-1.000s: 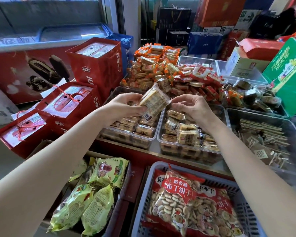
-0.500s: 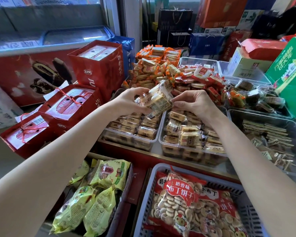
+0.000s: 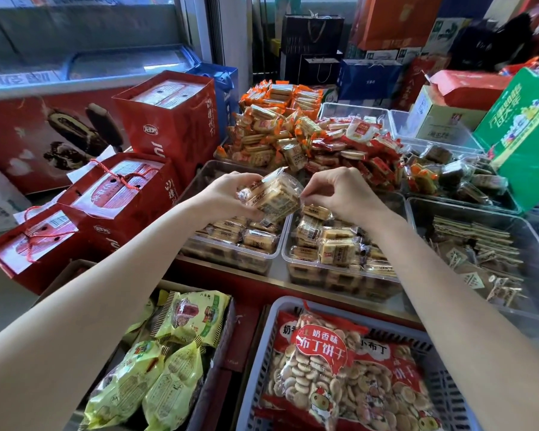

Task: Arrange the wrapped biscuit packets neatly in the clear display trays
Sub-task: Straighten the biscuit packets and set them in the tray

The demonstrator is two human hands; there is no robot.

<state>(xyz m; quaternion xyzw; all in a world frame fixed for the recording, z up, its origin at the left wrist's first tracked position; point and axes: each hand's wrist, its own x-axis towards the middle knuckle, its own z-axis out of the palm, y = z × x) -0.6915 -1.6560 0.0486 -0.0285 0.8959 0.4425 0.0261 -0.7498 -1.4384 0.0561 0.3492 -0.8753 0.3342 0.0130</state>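
Fingers of the left hand curl round a clear-wrapped stack of pale square biscuits held above two clear plastic display trays, while the right hand pinches its crinkly end, which could slip and drop the packet crooked.

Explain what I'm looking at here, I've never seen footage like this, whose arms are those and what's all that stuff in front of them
The picture comes from a camera worn on a person's head, looking forward and down, so the two bare arms are that person's own. No machine is involved. The left hand grips a small bundle of wrapped biscuit packets, and the right hand pinches the wrapper at its end. Just below them stand two clear display trays, the left tray and the right tray, both holding similar packets. Nearer the camera, a grey basket holds red bags of small round biscuits. Red gift boxes stand to the left.
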